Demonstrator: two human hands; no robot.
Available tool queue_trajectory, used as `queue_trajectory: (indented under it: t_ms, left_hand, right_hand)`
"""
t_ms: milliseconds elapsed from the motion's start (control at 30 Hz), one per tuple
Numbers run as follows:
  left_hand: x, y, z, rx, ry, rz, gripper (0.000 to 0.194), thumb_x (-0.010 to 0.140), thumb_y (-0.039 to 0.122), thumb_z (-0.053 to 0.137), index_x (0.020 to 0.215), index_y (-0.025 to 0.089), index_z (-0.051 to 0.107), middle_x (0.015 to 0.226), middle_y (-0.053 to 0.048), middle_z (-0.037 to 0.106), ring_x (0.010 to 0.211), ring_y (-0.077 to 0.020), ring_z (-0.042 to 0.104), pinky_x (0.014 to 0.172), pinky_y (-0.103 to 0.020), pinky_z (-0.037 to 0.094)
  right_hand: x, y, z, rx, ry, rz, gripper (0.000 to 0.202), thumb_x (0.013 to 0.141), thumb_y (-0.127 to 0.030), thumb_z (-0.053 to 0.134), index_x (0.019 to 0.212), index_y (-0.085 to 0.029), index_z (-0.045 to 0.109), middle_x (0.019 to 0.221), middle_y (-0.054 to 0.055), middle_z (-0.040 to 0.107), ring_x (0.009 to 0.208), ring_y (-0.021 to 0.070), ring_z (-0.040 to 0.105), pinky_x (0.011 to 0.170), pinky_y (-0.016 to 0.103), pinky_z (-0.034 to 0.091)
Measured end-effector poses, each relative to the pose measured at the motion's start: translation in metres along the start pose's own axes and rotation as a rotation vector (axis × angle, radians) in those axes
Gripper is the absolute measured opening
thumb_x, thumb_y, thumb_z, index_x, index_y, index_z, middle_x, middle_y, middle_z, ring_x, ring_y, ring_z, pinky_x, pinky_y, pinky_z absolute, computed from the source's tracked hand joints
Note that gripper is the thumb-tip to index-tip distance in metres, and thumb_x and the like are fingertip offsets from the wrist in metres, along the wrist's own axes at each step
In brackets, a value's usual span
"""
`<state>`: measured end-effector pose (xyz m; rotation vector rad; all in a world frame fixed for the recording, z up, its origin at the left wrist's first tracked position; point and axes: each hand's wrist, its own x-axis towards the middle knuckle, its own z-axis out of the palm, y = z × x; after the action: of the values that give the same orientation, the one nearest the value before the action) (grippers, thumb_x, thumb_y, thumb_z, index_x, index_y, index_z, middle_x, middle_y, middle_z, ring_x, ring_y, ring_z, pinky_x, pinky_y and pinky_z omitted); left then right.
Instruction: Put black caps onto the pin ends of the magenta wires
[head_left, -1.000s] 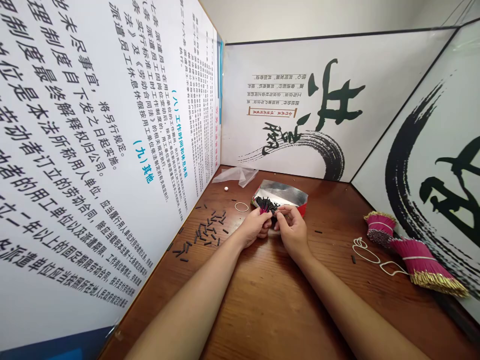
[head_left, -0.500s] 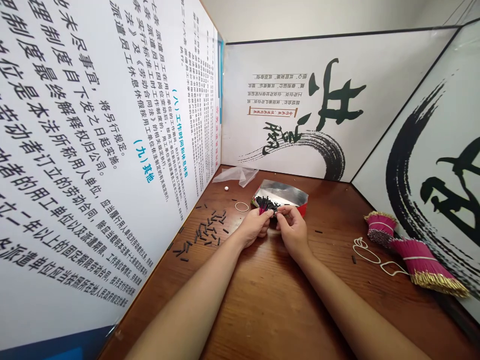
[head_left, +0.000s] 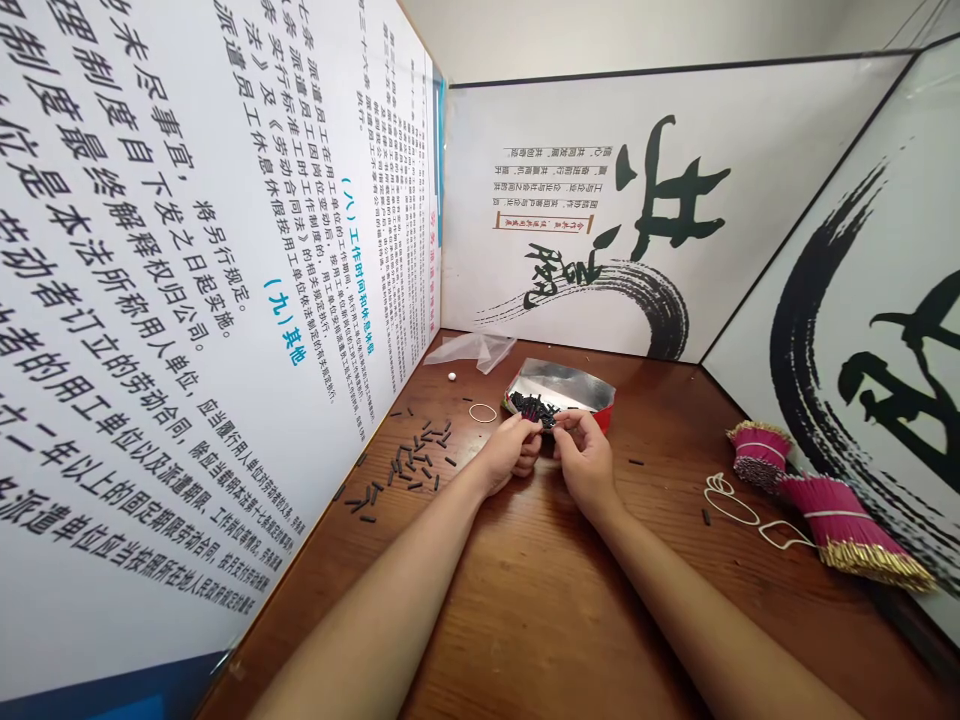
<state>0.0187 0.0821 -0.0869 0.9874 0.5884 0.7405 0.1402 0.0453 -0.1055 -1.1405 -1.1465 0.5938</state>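
Note:
My left hand (head_left: 512, 452) is closed around a bundle of thin pink sticks with black ends (head_left: 531, 413), mostly hidden by the fingers. Close beside it, my right hand (head_left: 583, 447) pinches thumb and forefinger together near the bundle's edge; what lies in that pinch is too small to make out. Both hands are at the near side of an opened box with a silvery lining (head_left: 566, 383) and a red side. Black pieces show at the box, behind the fingers.
Short black tubes (head_left: 411, 462) lie scattered on the wooden table (head_left: 517, 610) at left, near a rubber band (head_left: 483, 412) and a clear plastic bag (head_left: 472, 350). Banded bundles of pink sticks (head_left: 844, 520) and loose bands (head_left: 731, 500) lie at right. Printed panels (head_left: 570, 130) enclose the table.
My left hand has turned slightly, so less of the pink sticks shows. The right hand stays pinched in almost the same place.

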Motion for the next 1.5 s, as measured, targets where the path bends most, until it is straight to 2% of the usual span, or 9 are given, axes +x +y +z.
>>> queue_trajectory:
  t_ms: [233, 433, 667, 800, 1067, 1300, 1500]
  left_hand:
    - [0.0009, -0.0019, 0.001, 0.061, 0.022, -0.017, 0.014, 0.077, 0.024, 0.044, 0.077, 0.023, 0.03, 0.048, 0.011, 0.03, 0.034, -0.0037, 0.013, 0.038, -0.017, 0.008]
    - [0.0002, -0.0009, 0.0021, 0.064, 0.027, -0.003, 0.012, 0.075, 0.022, 0.043, 0.075, 0.022, 0.031, 0.049, 0.01, 0.031, 0.035, -0.0034, 0.014, 0.038, -0.017, 0.009]
    - [0.0018, -0.0024, -0.0009, 0.02, 0.021, -0.019, 0.016, 0.071, 0.022, 0.048, 0.075, 0.022, 0.032, 0.05, 0.01, 0.032, 0.036, -0.0031, 0.015, 0.038, -0.017, 0.008]
    - [0.0008, -0.0022, 0.0002, 0.058, 0.059, -0.005, 0.02, 0.068, 0.019, 0.052, 0.074, 0.022, 0.033, 0.051, 0.011, 0.028, 0.037, -0.0024, 0.016, 0.039, -0.016, 0.009]
    - [0.0012, -0.0015, 0.0011, 0.051, 0.051, 0.009, 0.023, 0.072, 0.025, 0.057, 0.074, 0.021, 0.035, 0.053, 0.011, 0.025, 0.04, -0.0024, 0.016, 0.04, -0.016, 0.009]
    - [0.0057, -0.0058, -0.004, 0.033, 0.012, -0.001, 0.026, 0.077, 0.033, 0.061, 0.078, 0.021, 0.038, 0.053, 0.011, 0.026, 0.038, -0.0024, 0.017, 0.039, -0.017, 0.009]
    - [0.0053, -0.0064, -0.0046, 0.02, 0.012, 0.002, 0.024, 0.078, 0.033, 0.059, 0.077, 0.021, 0.038, 0.052, 0.011, 0.029, 0.037, -0.0024, 0.017, 0.039, -0.016, 0.01]
  right_hand:
    - [-0.0008, -0.0021, -0.0011, 0.02, -0.054, 0.017, 0.025, 0.078, -0.029, 0.058, 0.102, -0.021, 0.059, 0.083, 0.0, 0.056, 0.057, 0.0103, 0.048, 0.054, 0.025, 0.041]
    - [-0.0004, -0.0027, -0.0011, -0.003, -0.07, 0.006, 0.025, 0.078, -0.029, 0.058, 0.101, -0.021, 0.063, 0.085, 0.001, 0.059, 0.059, 0.0114, 0.05, 0.057, 0.026, 0.044]
    - [-0.0001, -0.0014, -0.0005, 0.0, -0.062, 0.025, 0.019, 0.078, -0.032, 0.06, 0.094, -0.021, 0.061, 0.082, 0.001, 0.061, 0.058, 0.0125, 0.052, 0.056, 0.027, 0.045]
    - [0.0003, -0.0008, 0.0003, 0.016, -0.053, 0.034, 0.018, 0.078, -0.035, 0.062, 0.091, -0.022, 0.06, 0.08, 0.001, 0.061, 0.059, 0.0129, 0.052, 0.056, 0.027, 0.046]
    - [0.0014, 0.0018, 0.0003, 0.011, -0.108, 0.044, 0.022, 0.079, -0.042, 0.063, 0.082, -0.021, 0.061, 0.078, 0.001, 0.065, 0.064, 0.0143, 0.055, 0.059, 0.027, 0.045]
    - [0.0008, 0.001, 0.0006, -0.006, -0.096, 0.025, 0.022, 0.08, -0.042, 0.063, 0.078, -0.021, 0.06, 0.072, 0.0, 0.063, 0.061, 0.0142, 0.054, 0.056, 0.027, 0.045]
    - [0.0, -0.0014, 0.0006, -0.014, -0.093, 0.016, 0.022, 0.08, -0.042, 0.062, 0.077, -0.021, 0.059, 0.07, 0.0, 0.061, 0.059, 0.0142, 0.052, 0.056, 0.027, 0.043]
